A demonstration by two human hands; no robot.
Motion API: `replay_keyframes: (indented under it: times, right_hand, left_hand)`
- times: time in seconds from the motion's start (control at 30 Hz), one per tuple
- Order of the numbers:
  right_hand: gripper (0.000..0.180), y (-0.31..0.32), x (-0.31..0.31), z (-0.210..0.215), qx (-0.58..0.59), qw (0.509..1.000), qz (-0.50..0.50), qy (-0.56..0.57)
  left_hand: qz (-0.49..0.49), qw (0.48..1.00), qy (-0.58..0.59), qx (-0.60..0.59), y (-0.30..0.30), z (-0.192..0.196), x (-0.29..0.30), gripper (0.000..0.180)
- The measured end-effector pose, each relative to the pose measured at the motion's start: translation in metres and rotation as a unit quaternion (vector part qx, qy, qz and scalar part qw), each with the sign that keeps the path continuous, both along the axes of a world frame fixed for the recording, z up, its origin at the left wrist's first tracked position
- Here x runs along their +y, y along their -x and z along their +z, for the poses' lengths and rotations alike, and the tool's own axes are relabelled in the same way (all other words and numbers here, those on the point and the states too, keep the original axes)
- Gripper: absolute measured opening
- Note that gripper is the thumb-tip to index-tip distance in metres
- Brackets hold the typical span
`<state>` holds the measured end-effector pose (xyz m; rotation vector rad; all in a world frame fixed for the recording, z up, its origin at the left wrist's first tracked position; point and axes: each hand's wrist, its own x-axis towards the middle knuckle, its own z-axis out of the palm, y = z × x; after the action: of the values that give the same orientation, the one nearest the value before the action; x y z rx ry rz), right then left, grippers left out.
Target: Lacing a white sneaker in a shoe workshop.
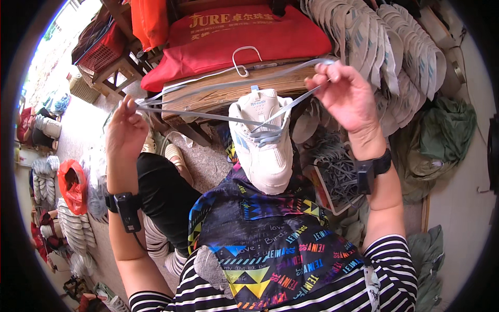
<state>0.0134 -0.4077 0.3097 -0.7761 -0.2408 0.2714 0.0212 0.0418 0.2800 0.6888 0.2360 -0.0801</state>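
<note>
A white sneaker (pixel 265 156) with pale blue side stripes sits on my apron-covered lap (pixel 270 234), toe pointing toward me. A grey-blue shoelace (pixel 208 114) is threaded through its lower eyelets, and its two ends spread apart in a wide V. My left hand (pixel 126 127) pinches one end between fingertips, to the left of the sneaker. Raised to the right, my right hand (pixel 345 96) pinches the other end. The upper eyelets and the tongue stand free of lace.
A wooden bench (pixel 208 99) bearing a red bag (pixel 244 41) and a white hook (pixel 244 54) stands just beyond the sneaker. Stacked shoe uppers (pixel 364 41) fill the far right. A tray of loose grey laces (pixel 332 171) lies right of my lap. Bundled shoe parts (pixel 73 223) line the left floor.
</note>
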Motion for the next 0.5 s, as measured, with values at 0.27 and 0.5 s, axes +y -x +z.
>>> replay_keyframes:
  times: [0.27, 0.5]
  right_hand:
    - [0.014, 0.009, -0.137, 0.029, 0.080, 0.981, -0.166, -0.056]
    - [0.017, 0.062, -0.307, 0.039, 0.080, 0.859, -0.506, 0.019]
  left_hand:
    - [0.075, 0.989, 0.127, 0.005, 0.001, -0.052, 0.137, 0.015]
    - [0.246, 0.969, -0.037, 0.003, 0.010, -0.059, 0.230, 0.014]
